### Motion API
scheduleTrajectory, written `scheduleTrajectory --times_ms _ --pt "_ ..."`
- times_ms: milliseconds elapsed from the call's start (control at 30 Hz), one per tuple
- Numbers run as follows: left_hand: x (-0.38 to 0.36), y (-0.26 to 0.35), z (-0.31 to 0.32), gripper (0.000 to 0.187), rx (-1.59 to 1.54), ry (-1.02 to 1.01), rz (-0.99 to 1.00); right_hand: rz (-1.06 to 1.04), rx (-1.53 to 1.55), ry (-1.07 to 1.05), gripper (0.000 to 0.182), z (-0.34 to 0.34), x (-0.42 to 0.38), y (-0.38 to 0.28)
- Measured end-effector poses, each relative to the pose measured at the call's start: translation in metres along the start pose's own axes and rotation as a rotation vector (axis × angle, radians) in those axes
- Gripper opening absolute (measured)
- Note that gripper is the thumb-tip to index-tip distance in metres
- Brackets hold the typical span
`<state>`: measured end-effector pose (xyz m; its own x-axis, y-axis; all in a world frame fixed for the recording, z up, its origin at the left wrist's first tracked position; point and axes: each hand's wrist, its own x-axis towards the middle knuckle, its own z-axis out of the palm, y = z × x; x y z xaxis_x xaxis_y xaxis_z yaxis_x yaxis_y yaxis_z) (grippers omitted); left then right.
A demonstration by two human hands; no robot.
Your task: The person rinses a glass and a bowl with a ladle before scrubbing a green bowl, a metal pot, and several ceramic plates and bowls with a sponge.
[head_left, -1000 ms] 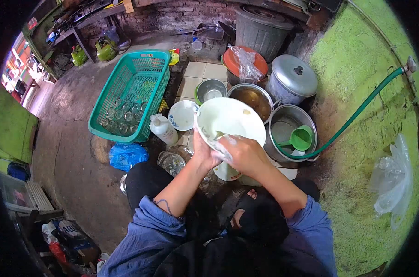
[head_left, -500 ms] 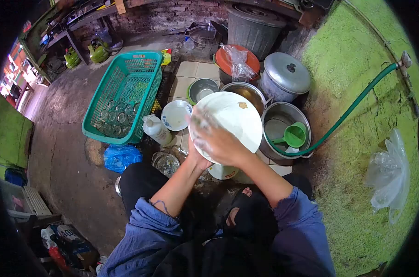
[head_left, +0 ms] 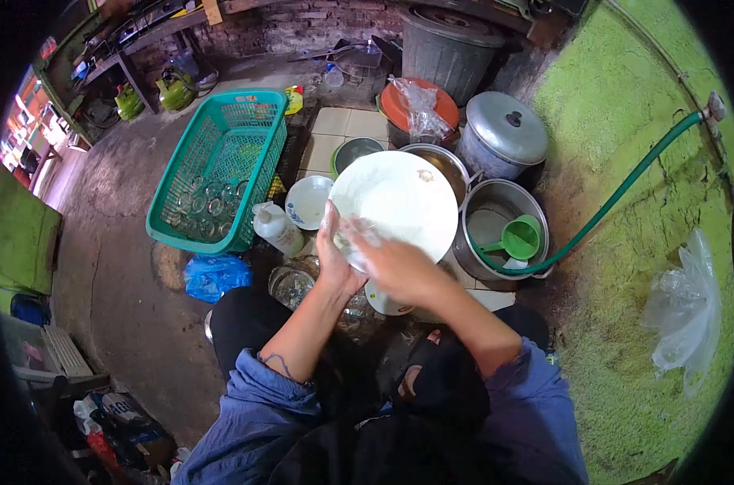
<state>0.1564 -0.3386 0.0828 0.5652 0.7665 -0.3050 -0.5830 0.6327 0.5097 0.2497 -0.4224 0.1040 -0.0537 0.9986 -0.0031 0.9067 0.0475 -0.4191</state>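
Observation:
A large white plate [head_left: 407,198] with a brownish mark near its upper edge is tilted in front of me. My left hand [head_left: 335,263] grips the plate at its lower left edge, thumb up along the rim. Across the plate's lower left face lies my right hand [head_left: 387,263], blurred, with something whitish like foam or a sponge at its fingertips; what it holds cannot be made out. Just left of the plate are a smaller white dish [head_left: 309,202] with a blue pattern and a white bottle [head_left: 278,229].
A green basket [head_left: 161,198] holds several glasses. A metal pot [head_left: 469,267] contains a green dipper [head_left: 520,238], beside a lidded pot [head_left: 504,133] and an orange-lidded container [head_left: 446,105]. A green hose [head_left: 626,190] runs to the wall. Near my knee is a blue bag [head_left: 215,277].
My right hand has slid lower and to the right over the plate, uncovering my left hand's thumb and fingers at the rim. The plate has tilted slightly.

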Motion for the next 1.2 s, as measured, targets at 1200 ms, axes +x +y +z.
scheduleTrajectory --times_ms 1200 --pt "-0.001 0.010 0.005 0.076 -0.095 -0.223 -0.020 0.040 -0.195 0.255 0.051 0.004 -0.009 0.014"
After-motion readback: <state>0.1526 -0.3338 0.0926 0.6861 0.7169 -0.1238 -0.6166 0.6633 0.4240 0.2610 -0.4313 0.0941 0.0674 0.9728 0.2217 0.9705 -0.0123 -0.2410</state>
